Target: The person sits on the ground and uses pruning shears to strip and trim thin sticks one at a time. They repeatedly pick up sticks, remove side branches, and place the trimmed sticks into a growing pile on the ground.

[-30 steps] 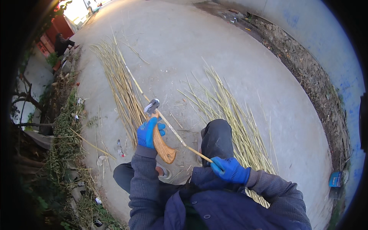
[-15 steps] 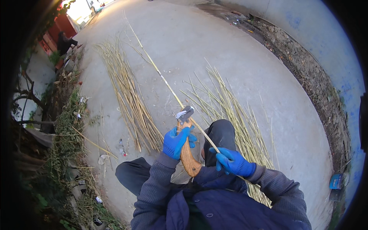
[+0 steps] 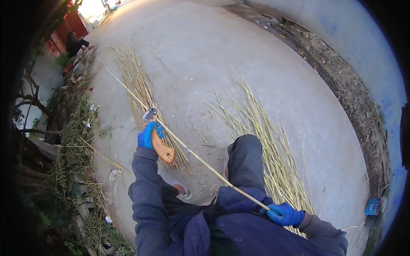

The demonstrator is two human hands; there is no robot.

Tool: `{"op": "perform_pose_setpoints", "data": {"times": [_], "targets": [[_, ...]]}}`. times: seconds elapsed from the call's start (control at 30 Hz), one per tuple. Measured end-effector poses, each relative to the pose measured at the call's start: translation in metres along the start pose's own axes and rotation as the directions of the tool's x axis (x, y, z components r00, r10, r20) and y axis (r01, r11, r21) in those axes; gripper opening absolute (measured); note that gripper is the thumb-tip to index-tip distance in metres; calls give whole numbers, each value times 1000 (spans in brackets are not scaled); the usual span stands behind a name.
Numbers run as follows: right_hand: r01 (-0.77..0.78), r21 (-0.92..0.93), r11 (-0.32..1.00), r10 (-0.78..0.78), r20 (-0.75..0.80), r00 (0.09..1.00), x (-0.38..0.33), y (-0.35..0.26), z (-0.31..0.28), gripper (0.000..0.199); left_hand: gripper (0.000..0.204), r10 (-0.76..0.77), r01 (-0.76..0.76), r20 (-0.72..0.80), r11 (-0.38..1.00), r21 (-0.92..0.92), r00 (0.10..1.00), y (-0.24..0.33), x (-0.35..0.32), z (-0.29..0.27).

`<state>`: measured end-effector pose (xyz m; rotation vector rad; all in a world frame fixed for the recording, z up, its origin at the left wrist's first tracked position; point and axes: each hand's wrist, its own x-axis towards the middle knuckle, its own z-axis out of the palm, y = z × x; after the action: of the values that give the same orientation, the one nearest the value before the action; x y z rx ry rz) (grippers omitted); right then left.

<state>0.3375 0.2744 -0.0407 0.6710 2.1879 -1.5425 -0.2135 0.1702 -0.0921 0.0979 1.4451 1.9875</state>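
Note:
My left hand [image 3: 147, 135], in a blue work glove, grips a curved wooden-handled cutter [image 3: 164, 152] with a grey metal head. Beside that head runs a long thin stick [image 3: 213, 171], slanting from far left to near right; whether the blades touch it I cannot tell. Its thicker near end is held by my right hand [image 3: 284, 214], also gloved in blue, low by my right thigh. Beneath the cutter lies a bundle of brownish sticks [image 3: 139, 89]. A second bundle of greener, unevenly spread sticks [image 3: 273, 155] is on the ground just past my right knee.
Pale concrete ground [image 3: 192, 55] stretches ahead. Weeds and rubble [image 3: 72, 170] line the left edge; a dirt strip [image 3: 337, 68] and a pale wall [image 3: 380, 64] bound the right. A blue tin [image 3: 372, 207] stands near right. At far left a person [image 3: 76, 45] sits.
My left hand has moved left with the cutter, now over the brownish bundle. My right hand has drawn the stick's near end right and toward me. A short twig now lies beyond that bundle.

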Motion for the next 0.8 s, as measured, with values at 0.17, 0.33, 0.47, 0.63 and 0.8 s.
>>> {"op": "perform_pose_setpoints", "data": {"times": [0.17,0.33,0.47,0.63,0.8], "targets": [[-66,327,943,73,-10,997,-3,-16,-13,38,40,-57,46,140,996,76,989,-14,-16,27],[74,284,956,-33,-147,989,88,-77,-39,38,41,-208,174,252,973,151,945,-64,-91,93],[171,53,984,-145,-321,936,129,-92,-36,32,46,-287,238,294,952,192,911,-76,-98,98],[152,2,988,-149,-194,970,42,-48,-3,28,43,-52,52,-31,999,7,998,-26,-1,32],[27,7,1000,-26,-139,990,-26,-25,2,29,40,-23,22,9,998,66,1000,-8,39,-3]]}}
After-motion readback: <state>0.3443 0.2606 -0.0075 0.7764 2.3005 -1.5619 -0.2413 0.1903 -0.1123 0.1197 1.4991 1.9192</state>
